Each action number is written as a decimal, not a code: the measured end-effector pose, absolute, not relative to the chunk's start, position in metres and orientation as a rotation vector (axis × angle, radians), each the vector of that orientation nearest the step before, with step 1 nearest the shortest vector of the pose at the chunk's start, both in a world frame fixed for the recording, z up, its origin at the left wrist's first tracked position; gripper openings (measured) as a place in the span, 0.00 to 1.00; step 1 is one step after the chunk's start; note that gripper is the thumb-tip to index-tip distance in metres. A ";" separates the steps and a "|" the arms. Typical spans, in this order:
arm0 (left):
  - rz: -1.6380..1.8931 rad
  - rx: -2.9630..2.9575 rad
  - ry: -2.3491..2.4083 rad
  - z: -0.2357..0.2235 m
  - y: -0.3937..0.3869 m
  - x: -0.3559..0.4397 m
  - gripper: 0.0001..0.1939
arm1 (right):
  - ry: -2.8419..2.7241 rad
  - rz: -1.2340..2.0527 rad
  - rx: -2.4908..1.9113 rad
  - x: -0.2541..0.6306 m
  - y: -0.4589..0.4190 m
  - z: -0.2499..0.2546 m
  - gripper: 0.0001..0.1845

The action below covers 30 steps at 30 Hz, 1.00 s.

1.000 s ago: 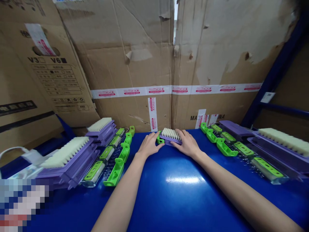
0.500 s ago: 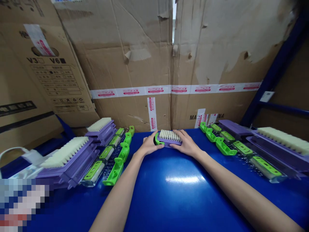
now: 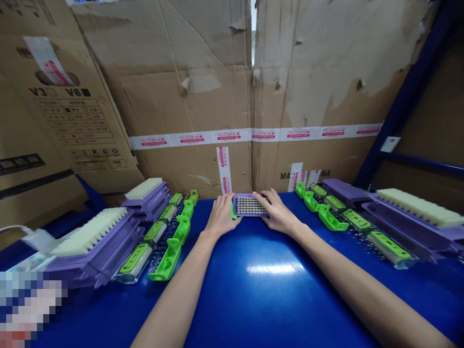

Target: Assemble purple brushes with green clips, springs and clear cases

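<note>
I've got a tall brown cardboard wall [image 3: 188,106] at the far edge, taped across, prob. there as a screen. In front of it, a glossy blue table [image 3: 250,295]; its middle strip is bare, which gives my forearms room btwn the side rows. On the left, stacked purple plastic housings [image 3: 108,251] w/ cream bristly pads [image 3: 90,233] on top; on the right, a similar purple housing group [image 3: 398,234], pad up too, prob. to spare the soft side. Inboard of each: a left row of clear blocks w/ lime-green tops [image 3: 135,260] & a matching right row [image 3: 391,247], then lime-green plastic brackets [image 3: 168,258], lined up by kind, I'd guess for quick picking.

My left hand [image 3: 219,215] & right hand [image 3: 279,212] meet at the far middle, both grasping one purple rectangular plastic piece w/ rows of metallic-looking teeth [image 3: 250,205]. Left wraps the end w/ a small lime-green end part [image 3: 234,211]; right clasps the opposite end, fingers over the top, prob. b/c two ends keep it level. Teeth face me. Can't tell if it touches the table.
</note>
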<state>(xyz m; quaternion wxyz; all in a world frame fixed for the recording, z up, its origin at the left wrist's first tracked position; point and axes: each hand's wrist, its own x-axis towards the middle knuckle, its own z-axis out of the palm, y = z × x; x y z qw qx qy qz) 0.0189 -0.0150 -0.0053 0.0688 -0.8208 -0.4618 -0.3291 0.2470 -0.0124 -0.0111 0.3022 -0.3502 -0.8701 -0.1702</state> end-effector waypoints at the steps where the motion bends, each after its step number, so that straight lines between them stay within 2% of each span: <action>1: -0.985 -2.450 -1.373 -0.005 -0.015 0.019 0.34 | -2.310 -0.487 -0.919 0.247 -0.012 -0.011 0.42; 7: -0.978 -2.419 -1.432 -0.006 -0.015 0.022 0.38 | -2.340 -0.598 -0.870 0.248 -0.011 -0.011 0.42; 12: -1.019 -2.450 -1.467 -0.002 -0.015 0.023 0.38 | -2.350 -0.624 -0.852 0.248 -0.012 -0.010 0.40; 18: -0.880 -2.425 -1.423 0.001 -0.015 0.019 0.38 | -2.354 -0.642 -0.823 0.248 -0.014 -0.007 0.39; 30: -0.837 -2.420 -1.341 -0.001 -0.018 0.017 0.39 | -2.366 -0.655 -0.745 0.247 -0.016 -0.002 0.38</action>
